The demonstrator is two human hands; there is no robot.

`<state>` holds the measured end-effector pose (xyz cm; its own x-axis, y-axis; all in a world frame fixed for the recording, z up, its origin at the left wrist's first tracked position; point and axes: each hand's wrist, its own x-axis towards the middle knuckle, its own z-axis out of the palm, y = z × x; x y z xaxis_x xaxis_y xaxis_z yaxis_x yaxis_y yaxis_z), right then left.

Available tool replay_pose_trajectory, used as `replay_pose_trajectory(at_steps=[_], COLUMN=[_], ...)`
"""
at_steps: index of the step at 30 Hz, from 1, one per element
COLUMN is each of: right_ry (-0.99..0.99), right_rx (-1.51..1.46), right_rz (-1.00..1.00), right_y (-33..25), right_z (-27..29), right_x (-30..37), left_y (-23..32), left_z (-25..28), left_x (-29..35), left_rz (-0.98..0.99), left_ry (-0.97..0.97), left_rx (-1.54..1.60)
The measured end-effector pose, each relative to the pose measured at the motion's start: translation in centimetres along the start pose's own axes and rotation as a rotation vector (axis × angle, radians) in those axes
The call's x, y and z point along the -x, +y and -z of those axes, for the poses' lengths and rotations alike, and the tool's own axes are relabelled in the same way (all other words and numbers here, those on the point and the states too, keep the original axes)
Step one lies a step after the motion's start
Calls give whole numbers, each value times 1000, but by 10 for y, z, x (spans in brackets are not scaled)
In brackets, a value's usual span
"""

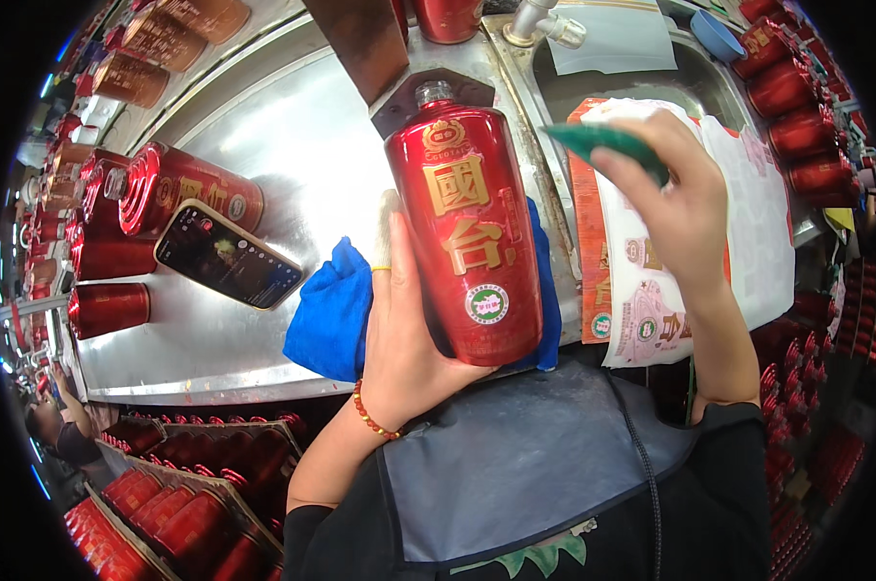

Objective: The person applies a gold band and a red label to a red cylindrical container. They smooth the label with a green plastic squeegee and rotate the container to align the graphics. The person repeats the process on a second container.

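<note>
My left hand (399, 334) is wrapped round the lower left side of a red glossy bottle (472, 266) with gold lettering and a small round green-and-white emblem. A pale cover with a yellow band sits on one of its fingers. The bottle's clear neck points away from me. In my right hand (685, 184) is a flat green scraper (607, 142), pinched between thumb and fingers, its tip towards the bottle but apart from it. Beneath my right hand lie printed decal sheets (738, 232). A blue cloth (331, 320) lies under the bottle and to its left.
A phone (230, 254) with a lit screen leans against red bottles (205, 189) on the metal worktop (225, 358). At the back right is a sink (690, 82) with a tap (544, 24) and a blue bowl (717, 37). Racks of red bottles (186, 533) stand below left.
</note>
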<state>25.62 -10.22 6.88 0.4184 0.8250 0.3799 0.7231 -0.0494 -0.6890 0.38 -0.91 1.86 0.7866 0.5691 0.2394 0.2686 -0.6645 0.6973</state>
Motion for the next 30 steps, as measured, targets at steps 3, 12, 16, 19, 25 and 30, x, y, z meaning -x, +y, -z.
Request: replay_pose_trajectory(at_steps=[3,12,16,19,25,30], right_ry=[-55,-23,-264,-266,-365,-92], right_rx=[86,244,114,134,95,170], right_rz=[616,354,610,439,600,265], right_y=[-26,-23,-51,-55,-69,-33], right_z=[-19,2,-5,1,-10,4], right_x=[42,4,49,27,53,24], left_y=[2,13,18,17,9,2], left_z=[-1,-2,-6,-8,-7,-8], left_x=[-4,-1,2,4,7,13], left_rz=[63,-4,-76,-110,-108,-67], left_ry=[-70,71,162,247,203,150], left_rx=[14,-59,-190,-202,-155,26])
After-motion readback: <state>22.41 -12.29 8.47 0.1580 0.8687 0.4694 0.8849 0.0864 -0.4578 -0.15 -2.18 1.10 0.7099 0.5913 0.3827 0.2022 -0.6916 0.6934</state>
